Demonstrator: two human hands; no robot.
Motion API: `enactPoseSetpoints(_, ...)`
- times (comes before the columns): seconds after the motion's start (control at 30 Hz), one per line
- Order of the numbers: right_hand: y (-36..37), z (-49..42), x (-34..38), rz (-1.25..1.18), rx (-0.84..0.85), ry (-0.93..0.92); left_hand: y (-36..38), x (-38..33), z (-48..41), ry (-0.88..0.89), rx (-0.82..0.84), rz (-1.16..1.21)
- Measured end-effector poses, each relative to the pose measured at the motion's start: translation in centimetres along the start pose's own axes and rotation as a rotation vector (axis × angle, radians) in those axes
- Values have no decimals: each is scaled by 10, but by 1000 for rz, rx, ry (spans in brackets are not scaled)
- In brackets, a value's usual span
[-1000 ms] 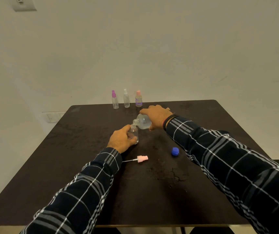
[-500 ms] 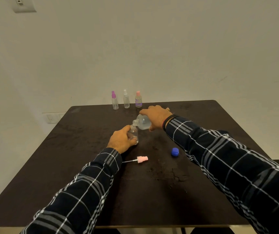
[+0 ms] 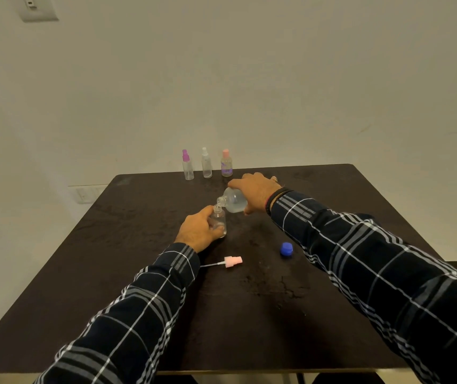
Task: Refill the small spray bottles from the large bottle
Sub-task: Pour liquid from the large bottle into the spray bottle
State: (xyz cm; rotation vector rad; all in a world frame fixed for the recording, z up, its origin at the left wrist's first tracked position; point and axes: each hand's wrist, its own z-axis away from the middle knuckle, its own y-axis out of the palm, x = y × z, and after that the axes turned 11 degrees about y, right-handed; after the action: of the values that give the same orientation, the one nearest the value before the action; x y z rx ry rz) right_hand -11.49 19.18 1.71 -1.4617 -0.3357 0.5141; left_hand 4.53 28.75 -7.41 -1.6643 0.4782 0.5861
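Mid-pour. Right hand [image 3: 255, 193] wrapped round the large bottle [image 3: 234, 200], tipped so its neck meets the mouth of the small bottle [image 3: 218, 220]. Left hand [image 3: 199, 230] closed round that small bottle, kept upright on the counter [image 3: 127, 245], likely to steady it. Stream itself too fine to see. Pink sprayer [image 3: 231, 261] and blue cap [image 3: 286, 249] lying off nearby, freeing both mouths. Three spray bottles [image 3: 206, 167] lined up at the far edge. Dark, scuffed counter; plain pale wall [image 3: 249, 79] behind.

Plain indoor room, kind unclear: bare off-white wall [image 3: 277, 79], wall switch [image 3: 37, 8], low socket [image 3: 86, 194], dark worn table [image 3: 111, 273]
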Motion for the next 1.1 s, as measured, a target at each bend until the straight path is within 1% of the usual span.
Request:
enactPoseSetpoints(0.4, 0, -1, 1, 8, -10, -4, -1, -2, 1, -17, 22, 12)
enactPoseSetpoints(1.1, 0, -1, 1, 17, -7, 2, -1, -2, 1, -10, 14, -8)
